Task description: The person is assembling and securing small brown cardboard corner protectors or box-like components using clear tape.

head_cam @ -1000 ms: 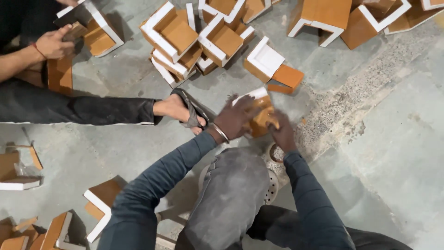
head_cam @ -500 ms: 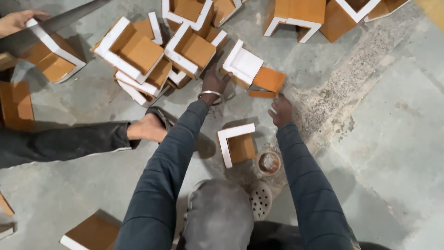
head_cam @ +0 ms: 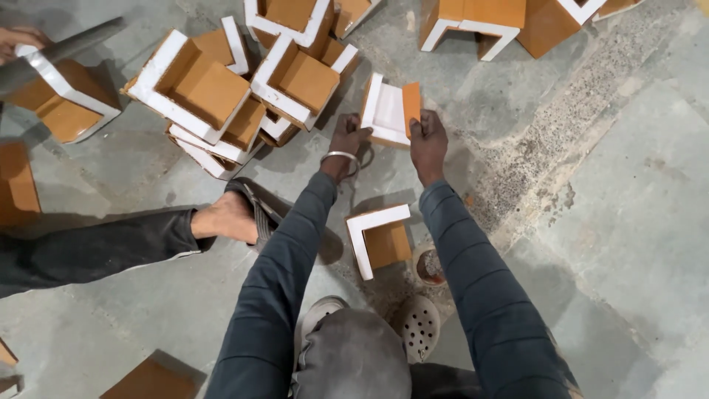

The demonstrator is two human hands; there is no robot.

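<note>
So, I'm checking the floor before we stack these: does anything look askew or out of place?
Yes. The orange-and-white corner pieces lie in a jumbled heap, tilted and overlapping rather than stacked. One piece sits alone between the person's arms. The left hand and right hand hold another piece. No damage shows.

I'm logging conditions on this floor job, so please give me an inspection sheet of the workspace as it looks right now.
Surface: grey concrete floor, stained, with a gritty strip.
Job's things: white-and-orange corner piece, held by both hands; a similar one lies between the arms.
Clutter: pile of like pieces; small round tin.
Grippers: left hand and right hand each grip the piece.
Cables: nothing seen.
Surroundings: co-worker's sandalled foot; another hand at top left.
</note>
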